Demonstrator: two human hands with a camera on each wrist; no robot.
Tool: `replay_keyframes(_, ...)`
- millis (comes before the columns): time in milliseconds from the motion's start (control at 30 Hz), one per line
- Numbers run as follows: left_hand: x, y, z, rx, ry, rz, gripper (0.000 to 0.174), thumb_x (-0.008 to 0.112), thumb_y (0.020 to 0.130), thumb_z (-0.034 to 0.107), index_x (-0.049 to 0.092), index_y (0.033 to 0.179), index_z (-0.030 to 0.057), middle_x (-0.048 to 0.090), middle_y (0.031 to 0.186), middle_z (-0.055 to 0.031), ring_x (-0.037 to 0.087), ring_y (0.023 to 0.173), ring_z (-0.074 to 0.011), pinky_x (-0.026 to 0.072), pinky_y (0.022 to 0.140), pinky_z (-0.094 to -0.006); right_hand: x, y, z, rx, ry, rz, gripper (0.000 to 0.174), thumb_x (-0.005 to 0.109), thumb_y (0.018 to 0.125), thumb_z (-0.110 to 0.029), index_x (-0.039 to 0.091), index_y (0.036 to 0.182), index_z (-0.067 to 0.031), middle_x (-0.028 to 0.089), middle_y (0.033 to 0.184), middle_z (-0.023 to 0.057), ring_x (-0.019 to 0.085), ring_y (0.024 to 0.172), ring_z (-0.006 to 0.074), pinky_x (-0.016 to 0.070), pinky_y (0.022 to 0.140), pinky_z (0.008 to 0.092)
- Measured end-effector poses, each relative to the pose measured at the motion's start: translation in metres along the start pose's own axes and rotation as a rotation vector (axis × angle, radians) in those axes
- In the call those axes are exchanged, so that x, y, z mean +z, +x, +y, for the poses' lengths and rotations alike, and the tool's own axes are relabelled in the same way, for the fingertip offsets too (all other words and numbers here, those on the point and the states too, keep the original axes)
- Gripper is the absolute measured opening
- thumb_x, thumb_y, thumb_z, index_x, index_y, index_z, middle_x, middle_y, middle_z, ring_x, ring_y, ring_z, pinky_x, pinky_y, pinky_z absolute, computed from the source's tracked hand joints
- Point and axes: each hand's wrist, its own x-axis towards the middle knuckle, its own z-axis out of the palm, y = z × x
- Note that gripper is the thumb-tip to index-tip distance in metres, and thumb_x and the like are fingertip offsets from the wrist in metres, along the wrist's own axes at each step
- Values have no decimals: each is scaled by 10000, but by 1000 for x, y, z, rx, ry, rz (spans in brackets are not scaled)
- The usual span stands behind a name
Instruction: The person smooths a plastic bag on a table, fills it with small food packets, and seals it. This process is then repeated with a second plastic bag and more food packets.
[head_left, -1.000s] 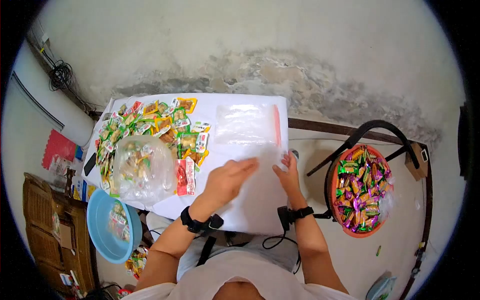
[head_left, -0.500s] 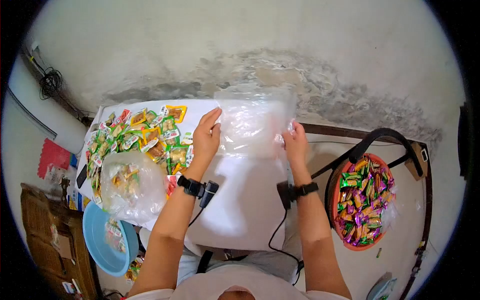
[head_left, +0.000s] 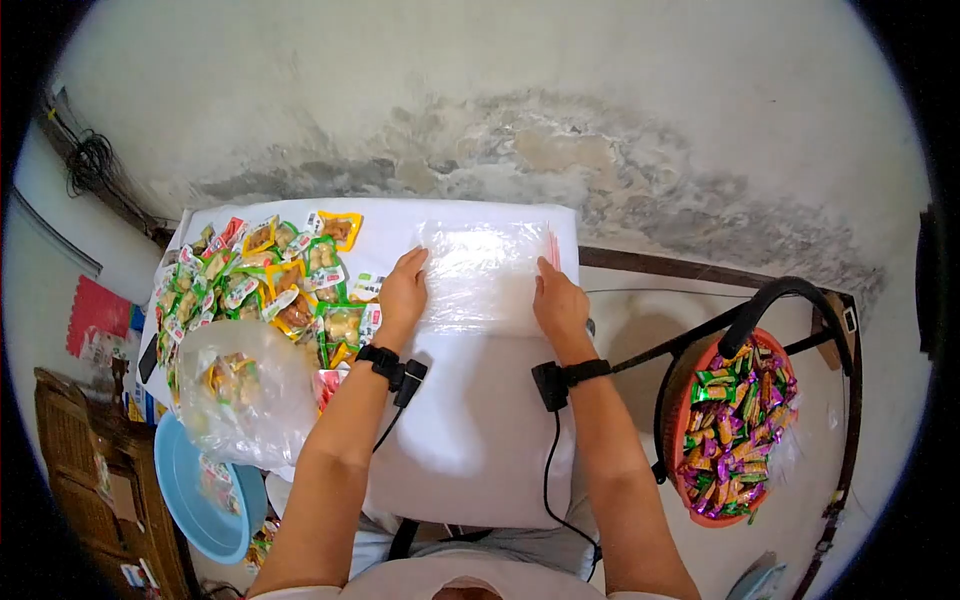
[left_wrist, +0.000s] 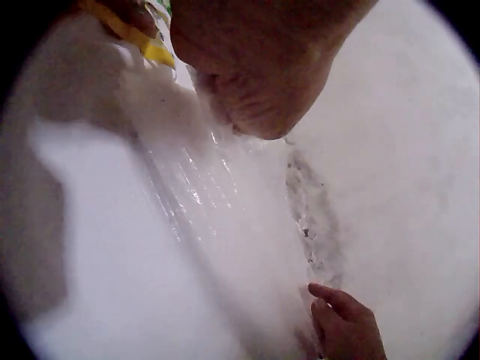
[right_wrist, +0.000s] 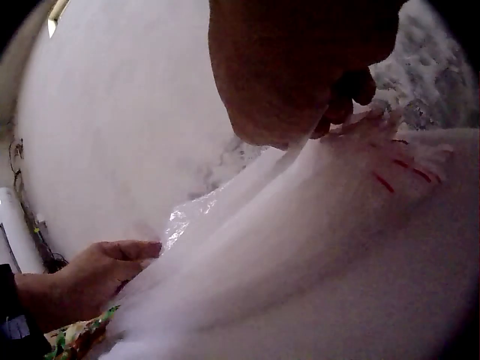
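Note:
A clear plastic bag (head_left: 485, 280) with a red strip along its right edge is spread between the two hands over the white table. The left hand (head_left: 404, 296) pinches its left side, and the right hand (head_left: 560, 303) grips its right side near the red strip. In the right wrist view the bag (right_wrist: 247, 247) stretches slantwise from the left hand (right_wrist: 90, 281) to the curled fingers of the right hand (right_wrist: 300, 75). The left wrist view has the bag (left_wrist: 217, 202) below the left hand (left_wrist: 262, 60), whose fingertips are partly hidden.
Many small snack packets (head_left: 240, 285) are heaped on the table's left part, beside a clear bag (head_left: 250, 400) holding more packets. A blue basin (head_left: 205, 520) stands below left. At right, an orange basket (head_left: 690, 490) of wrapped sweets rests by a black-framed chair (head_left: 770, 290).
Both hands reached the bag, lifted it toward the wall, then brought it lower over the table. The right hand moved slightly left; the view shifted a little.

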Motion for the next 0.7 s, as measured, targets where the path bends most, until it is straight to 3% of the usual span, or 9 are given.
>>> replay_keyframes(233,4,-5,-5,-26,16,9,297,546,804,54,618,1091,81,585,1185,-83,598,983,-292,497,818,-365,2,-2,-1,-17,-60,-80,310,532,862,-215,569,1142,-87,644,817,165,622,732,359,491,665,456)
replay_keyframes(400,-16,-2,17,-168,222,-131,304,579,807,123,603,1107,78,484,1299,-139,588,983,-333,496,792,-407,-3,-2,-5,-35,-97,-128,335,559,849,-256,573,1131,-75,642,819,168,627,716,352,496,644,446)
replay_keyframes(467,-21,2,21,-75,294,-78,328,584,810,142,586,1131,76,442,1332,-150,546,1044,-339,476,821,-416,-14,-1,-13,10,-209,-218,387,593,825,-299,571,1146,-83,621,1013,165,612,901,318,488,688,451)
replay_keyframes(500,-22,4,24,19,364,-27,354,589,812,161,570,1155,74,400,1365,-162,505,1106,-345,456,850,-424,-24,1,-20,9,-208,-218,387,593,825,-299,571,1146,-83,621,1013,165,612,901,318,488,688,451)
replay_keyframes(533,-23,7,28,19,364,-26,354,589,812,161,570,1155,74,400,1365,-162,505,1106,-345,456,850,-424,-35,3,-26,-15,-244,-194,421,600,820,-313,559,1175,-91,558,1134,173,543,1028,321,463,759,473)
replay_keyframes(567,-22,12,34,158,338,-12,382,589,817,186,552,1180,73,382,1379,-163,446,1168,-343,420,890,-445,-40,5,-30,-39,-281,-169,456,607,814,-327,547,1204,-98,494,1256,181,473,1156,325,438,829,494)
replay_keyframes(600,-19,15,39,296,310,3,412,589,821,212,534,1205,72,364,1393,-164,388,1230,-341,384,930,-467,-37,9,-29,-40,-283,-169,456,607,814,-327,547,1204,-98,494,1256,181,473,1156,325,438,829,494)
replay_keyframes(667,-1,17,49,372,383,-172,477,570,842,276,486,1277,99,304,1442,-136,273,1325,-337,250,1015,-584,-23,17,-25,-370,-266,100,497,590,827,-360,521,1243,-96,386,1356,178,298,1292,344,315,967,560)
replay_keyframes(700,6,18,51,394,390,-241,510,555,854,300,441,1319,126,283,1455,-122,233,1344,-338,223,1023,-601,-17,23,-25,-415,-220,26,520,581,835,-366,495,1282,-115,331,1411,178,257,1326,353,234,1025,575)
